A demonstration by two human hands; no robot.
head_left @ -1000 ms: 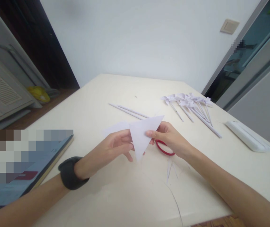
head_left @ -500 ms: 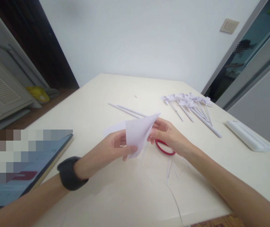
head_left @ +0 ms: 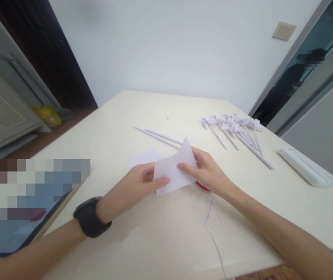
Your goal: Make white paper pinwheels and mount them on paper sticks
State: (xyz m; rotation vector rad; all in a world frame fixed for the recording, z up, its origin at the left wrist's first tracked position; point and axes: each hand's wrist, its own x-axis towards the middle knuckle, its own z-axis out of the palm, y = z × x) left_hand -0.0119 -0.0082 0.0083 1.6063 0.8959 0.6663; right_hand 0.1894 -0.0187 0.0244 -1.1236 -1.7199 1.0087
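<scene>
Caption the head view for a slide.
Left hand and right hand hold a white paper sheet above a table, paper pinwheels lying to the right.

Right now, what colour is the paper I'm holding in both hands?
The paper is plain white, best seen in the head view.

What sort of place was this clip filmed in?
Probably a room in a home, judging by the louvred cabinet door, the light switch on the plain white wall, and the pale table with paper pinwheels lying on it.
</scene>
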